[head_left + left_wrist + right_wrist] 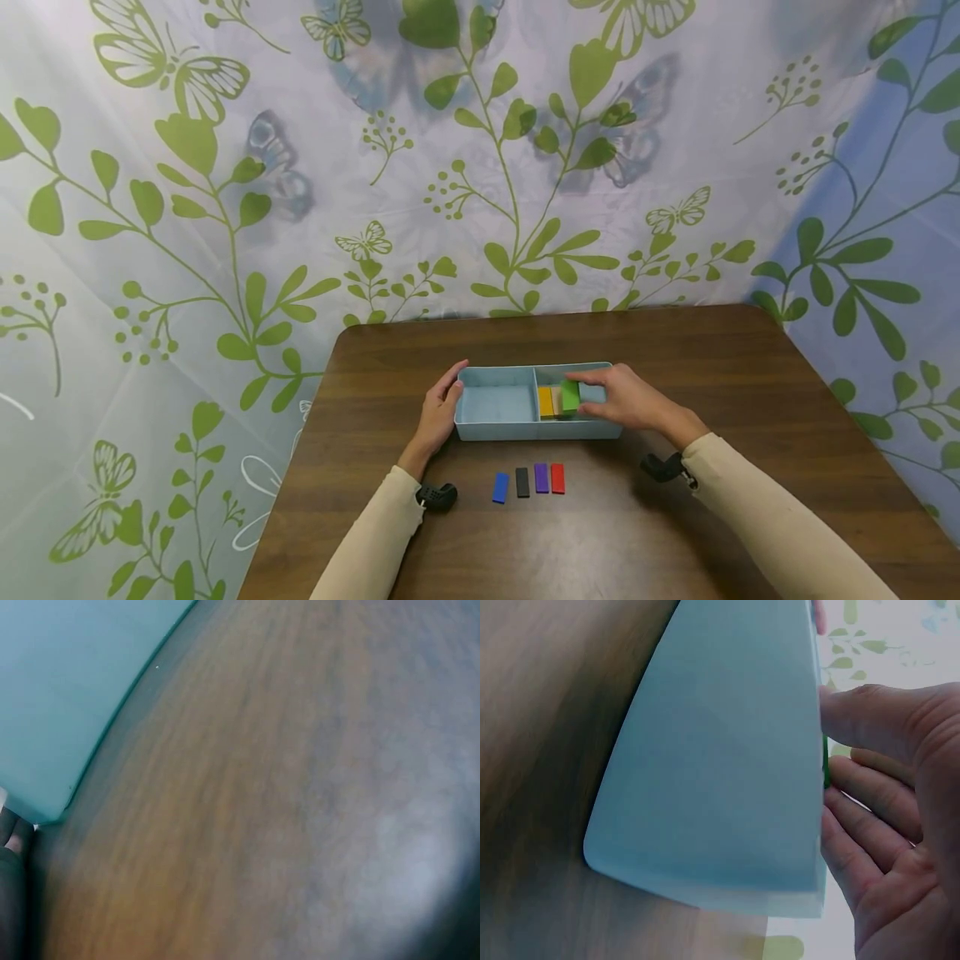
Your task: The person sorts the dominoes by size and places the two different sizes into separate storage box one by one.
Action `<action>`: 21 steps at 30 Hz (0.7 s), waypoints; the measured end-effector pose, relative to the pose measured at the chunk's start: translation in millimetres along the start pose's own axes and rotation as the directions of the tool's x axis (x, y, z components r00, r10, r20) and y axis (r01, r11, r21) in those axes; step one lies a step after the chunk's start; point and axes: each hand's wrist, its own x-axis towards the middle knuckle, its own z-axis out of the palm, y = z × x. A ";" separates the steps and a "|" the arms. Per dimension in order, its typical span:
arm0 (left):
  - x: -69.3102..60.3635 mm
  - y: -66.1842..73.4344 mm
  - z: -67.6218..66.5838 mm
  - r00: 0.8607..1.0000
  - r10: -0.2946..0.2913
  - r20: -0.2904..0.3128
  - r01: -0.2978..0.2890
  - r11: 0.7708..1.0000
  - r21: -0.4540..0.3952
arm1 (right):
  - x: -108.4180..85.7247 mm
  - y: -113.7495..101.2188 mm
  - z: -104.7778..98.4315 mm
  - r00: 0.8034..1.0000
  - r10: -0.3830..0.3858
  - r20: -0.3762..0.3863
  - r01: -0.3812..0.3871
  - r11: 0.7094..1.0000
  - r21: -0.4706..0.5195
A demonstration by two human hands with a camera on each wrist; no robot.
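A light blue two-compartment box [498,431] sits on the table. My left hand [437,412] lies against its left end with fingers fairly straight, thumb near the rim; the left wrist view barely shows it. My right hand [626,398] reaches over the box's right end and pinches a green block [570,395] between thumb and fingers, inside the right compartment. Left of it in that compartment are a yellow block [546,402] and a beige block [557,400]. In the right wrist view the box wall [720,765] hides nearly all of the green block.
In front of the box lie a blue block [500,487], a black block [522,482], a purple block [542,478] and a red block [558,478], in a loose row. A patterned curtain [420,208] hangs behind the brown wooden table [600,533].
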 end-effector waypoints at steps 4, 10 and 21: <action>0.0 0.4 -0.1 1.000 0.001 -0.006 -0.001 1.000 -0.002 | 1.6 2.2 -1.6 0.999 0.026 0.035 -0.026 1.000 0.000; -0.1 -0.7 0.4 1.000 0.001 -0.012 -0.002 1.000 -0.014 | 2.9 5.9 0.4 0.996 0.051 0.077 -0.046 0.997 -0.068; 0.2 1.7 0.1 1.000 -0.015 -0.015 0.016 1.000 0.009 | 10.0 13.1 3.8 0.993 0.037 0.114 -0.021 0.989 -0.144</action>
